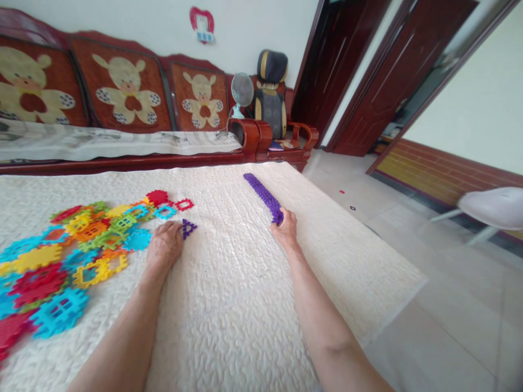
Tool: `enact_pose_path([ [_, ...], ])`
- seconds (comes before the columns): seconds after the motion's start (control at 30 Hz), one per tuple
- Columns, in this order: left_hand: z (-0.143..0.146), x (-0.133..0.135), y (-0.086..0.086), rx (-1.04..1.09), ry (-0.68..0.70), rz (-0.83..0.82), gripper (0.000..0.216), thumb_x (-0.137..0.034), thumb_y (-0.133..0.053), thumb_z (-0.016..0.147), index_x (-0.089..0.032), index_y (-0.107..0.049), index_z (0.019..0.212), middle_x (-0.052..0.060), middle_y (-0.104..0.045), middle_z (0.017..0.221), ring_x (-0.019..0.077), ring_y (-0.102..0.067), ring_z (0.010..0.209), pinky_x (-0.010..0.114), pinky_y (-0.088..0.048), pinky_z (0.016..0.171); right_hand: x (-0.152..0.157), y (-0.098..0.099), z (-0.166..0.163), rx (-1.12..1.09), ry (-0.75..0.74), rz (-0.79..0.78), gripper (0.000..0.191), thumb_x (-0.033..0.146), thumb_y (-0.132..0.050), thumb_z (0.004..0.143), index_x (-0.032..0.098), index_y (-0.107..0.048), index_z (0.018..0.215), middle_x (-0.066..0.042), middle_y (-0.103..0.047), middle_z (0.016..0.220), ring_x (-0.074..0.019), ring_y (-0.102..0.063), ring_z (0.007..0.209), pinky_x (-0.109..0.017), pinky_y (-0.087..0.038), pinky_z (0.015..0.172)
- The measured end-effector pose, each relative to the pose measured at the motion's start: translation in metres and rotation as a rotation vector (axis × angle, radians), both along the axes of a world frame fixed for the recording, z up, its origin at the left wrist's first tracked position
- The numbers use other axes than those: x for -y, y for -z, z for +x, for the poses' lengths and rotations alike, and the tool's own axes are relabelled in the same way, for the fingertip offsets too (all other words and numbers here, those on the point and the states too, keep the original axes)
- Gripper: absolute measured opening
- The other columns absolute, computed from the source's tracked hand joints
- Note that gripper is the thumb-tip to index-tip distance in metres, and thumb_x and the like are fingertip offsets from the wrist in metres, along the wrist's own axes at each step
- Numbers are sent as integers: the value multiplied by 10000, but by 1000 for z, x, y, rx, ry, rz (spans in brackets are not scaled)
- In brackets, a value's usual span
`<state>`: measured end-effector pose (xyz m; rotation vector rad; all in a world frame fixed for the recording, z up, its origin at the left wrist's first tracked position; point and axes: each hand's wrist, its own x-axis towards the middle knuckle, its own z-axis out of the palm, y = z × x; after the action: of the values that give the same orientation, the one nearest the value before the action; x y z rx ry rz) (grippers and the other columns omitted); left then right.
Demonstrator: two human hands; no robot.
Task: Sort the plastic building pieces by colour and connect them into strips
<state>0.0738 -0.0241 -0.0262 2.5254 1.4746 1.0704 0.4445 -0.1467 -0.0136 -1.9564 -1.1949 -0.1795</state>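
"Where is the work centred?"

"On a long purple plastic bar with toothed edges [262, 194], lying on the cream quilted cover [229, 305] and slanting away from the wearer."

"And the hands?"

"The right hand [285, 228] grasps the bar's near end, thumb on one side and fingers on the other. The left hand [166, 239] rests on the cover, its fingers bent down at the edge of a small purple plastic triangle with toothed sides [188, 228]. They touch it, I think, but I can't tell whether they pinch it."

"How far along does it look?"

"The bar seems to be many purple pieces already set together in one row. The triangle is well apart from it, so that one isn't joined. I can't count the row."

"Anything else unjoined?"

"Left of the triangle there's a spread pile of flat, notched plastic pieces in red, yellow, blue, green and orange [92, 231]. They overlap and look loose, with nothing built from them that I can make out."

"Farther out?"

"A dark-red carved wooden sofa [163, 163] stands beyond the cover, and a white chair [494, 209] is off to the right on the pale tiled floor [441, 305]."
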Motion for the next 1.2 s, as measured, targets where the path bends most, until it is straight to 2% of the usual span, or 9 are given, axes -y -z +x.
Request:
enact_pose_path([
  [0.2, -1, -1, 1, 6, 6, -14, 322, -263, -370, 885, -186, -669, 976, 128, -714, 1095, 271, -660, 1047, 440, -496, 1022, -5, 1, 5, 1, 23, -23, 583, 220, -587, 691, 126, -560, 1265, -166, -594, 1226, -302, -523, 1192, -466, -393, 1096],
  [0.43, -8, -10, 19, 132, -54, -11, 297, -205, -405, 812, -197, -671, 945, 124, -712, 1138, 268, -662, 1089, 457, -509, 1036, -8, 3, 5, 24, 39, -29, 622, 306, -625, 681, 109, -568, 1268, -177, -601, 1202, -323, -543, 1161, -482, -419, 1069],
  [0.57, -11, -14, 24, 129, -50, -10, 266, -218, -417, 805, -214, -675, 871, 118, -724, 1111, 277, -673, 1063, 488, -517, 1028, -9, 4, 4, 7, 72, -47, 617, 302, -613, 694, 96, -566, 1274, -185, -605, 1167, -332, -552, 1143, -490, -432, 1052],
  [0.73, -9, -10, 18, 92, -37, 10, 272, -210, -445, 772, -218, -705, 849, 98, -736, 1103, 268, -679, 1049, 463, -525, 1021, -8, 3, 6, 9, 59, -61, 587, 292, -604, 704, 90, -569, 1255, -192, -600, 1167, -332, -552, 1143, -496, -428, 1060],
  [0.87, -3, -1, 6, 40, -10, -26, 312, -206, -448, 778, -223, -740, 886, 81, -734, 1125, 260, -669, 1074, 457, -516, 1032, -8, -8, 0, 72, 41, 93, 567, 320, -617, 712, 139, -554, 1246, -192, -550, 1277, -345, -495, 1243, -542, -395, 1090],
  [0.93, 1, 4, 0, -10, 42, -48, 349, -198, -444, 797, -239, -759, 942, 76, -721, 1171, 262, -649, 1126, 469, -501, 1049, -8, -16, -11, 104, -74, 201, 515, 301, -572, 764, 154, -543, 1257, -187, -538, 1314, -324, -483, 1282, -534, -387, 1108],
  [1.0, 6, 7, -3, -48, 140, -67, 373, -209, -439, 836, -267, -765, 1007, 66, -700, 1231, 261, -622, 1186, 474, -491, 1062, -8, -22, -26, 110, -269, 245, 455, 254, -517, 810, 165, -550, 1255, -168, -574, 1288, -285, -518, 1264, -497, -405, 1111],
  [1.1, 13, 8, -6, -15, 272, -82, 392, -217, -408, 886, -252, -745, 1083, 84, -687, 1259, 237, -622, 1192, 444, -499, 1059, -8, -23, -51, 82, -526, 182, 406, 202, -492, 828, 188, -584, 1223, -133, -625, 1251, -244, -566, 1230, -452, -434, 1106],
  [1.2, 21, 8, -8, 75, 255, -72, 429, -189, -409, 868, -185, -680, 1200, 128, -664, 1294, 247, -595, 1243, 463, -475, 1091, -9, -18, -65, 41, -653, 80, 383, 179, -494, 823, 197, -614, 1186, -116, -652, 1230, -222, -598, 1200, -424, -462, 1082],
])
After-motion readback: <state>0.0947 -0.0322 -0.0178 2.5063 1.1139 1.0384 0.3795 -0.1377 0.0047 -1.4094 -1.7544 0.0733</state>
